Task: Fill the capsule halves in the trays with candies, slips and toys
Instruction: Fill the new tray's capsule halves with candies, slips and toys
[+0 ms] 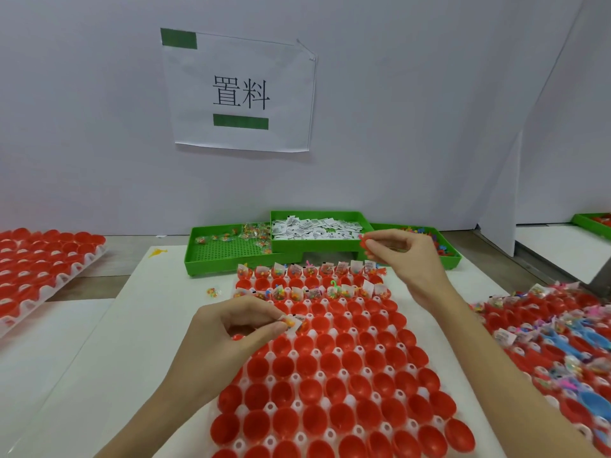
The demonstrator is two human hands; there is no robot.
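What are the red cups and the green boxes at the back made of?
The red cups look like smooth, shiny plastic, because light gleams on their rims. The green boxes look like hard, duller plastic with a molded grid floor. I'm guessing from looks alone.

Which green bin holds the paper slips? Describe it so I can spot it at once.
Look below the paper sign on the back wall, where three green bins line the far edge of the table. The slips bin is the middle one, raised above its neighbours and heaped with white printed slips rather than coloured pieces.
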